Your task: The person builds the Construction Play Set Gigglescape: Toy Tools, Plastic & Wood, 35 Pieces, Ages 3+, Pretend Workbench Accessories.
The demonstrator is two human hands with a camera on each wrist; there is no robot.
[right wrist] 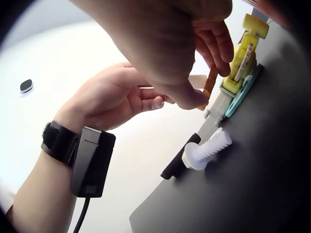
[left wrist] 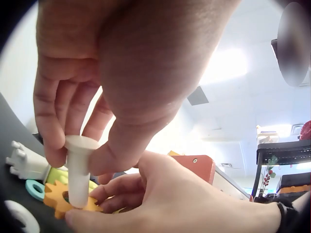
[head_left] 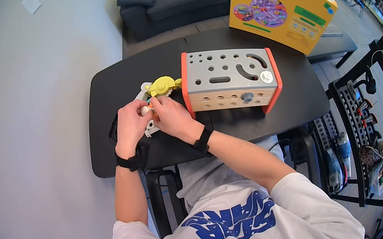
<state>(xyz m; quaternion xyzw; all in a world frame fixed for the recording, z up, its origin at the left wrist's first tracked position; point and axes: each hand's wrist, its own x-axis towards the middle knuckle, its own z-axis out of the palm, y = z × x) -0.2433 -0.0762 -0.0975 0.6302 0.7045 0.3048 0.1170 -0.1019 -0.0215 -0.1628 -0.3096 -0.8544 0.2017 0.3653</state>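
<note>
One dark table (head_left: 297, 111) spreads under both hands, one grey sofa (head_left: 189, 4) beyond them. From my remote seat I see the left hand (head_left: 131, 122) pinching one white peg (left wrist: 78, 170) between thumb and fingers; below it, the right hand (head_left: 176, 119) pinches one orange gear (left wrist: 56, 201). Whether the peg sits inside the gear, I can't quite tell. One white screw (right wrist: 209, 150) lies near the right hand; one yellow tool (head_left: 161, 86) sits just beyond.

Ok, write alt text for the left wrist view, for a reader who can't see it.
The person's left hand pinches a white flat-headed peg, its lower end at an orange toy gear held by the right hand. Beyond are a white plastic toy part and a red toy-workbench end panel.
</note>
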